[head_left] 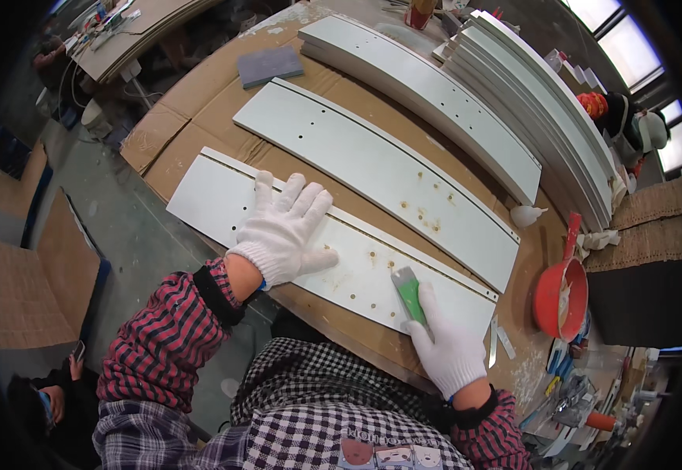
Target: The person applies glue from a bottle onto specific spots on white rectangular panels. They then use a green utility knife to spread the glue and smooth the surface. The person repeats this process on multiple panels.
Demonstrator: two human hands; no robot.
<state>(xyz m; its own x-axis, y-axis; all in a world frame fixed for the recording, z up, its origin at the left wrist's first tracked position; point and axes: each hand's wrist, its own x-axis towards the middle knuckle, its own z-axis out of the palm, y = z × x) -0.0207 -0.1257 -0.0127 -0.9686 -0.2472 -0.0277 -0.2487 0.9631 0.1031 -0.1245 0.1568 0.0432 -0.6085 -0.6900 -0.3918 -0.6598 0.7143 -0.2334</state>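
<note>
A white drilled board with a groove along its far edge lies nearest me on the cardboard. My left hand, in a white knitted glove, rests flat on it with the fingers spread. In my gloved right hand is a green putty knife, its blade end against the board near some holes. Brownish filler marks ring several of those holes. Beyond it lies a second white board, with similar brown spots around holes at its right half. The right-hand fingertips are partly hidden behind the putty knife.
Farther back are a stack of white boards and a taller pile of panels. A grey block sits on the cardboard. At right are a red pan and scattered tools. Another person is at lower left.
</note>
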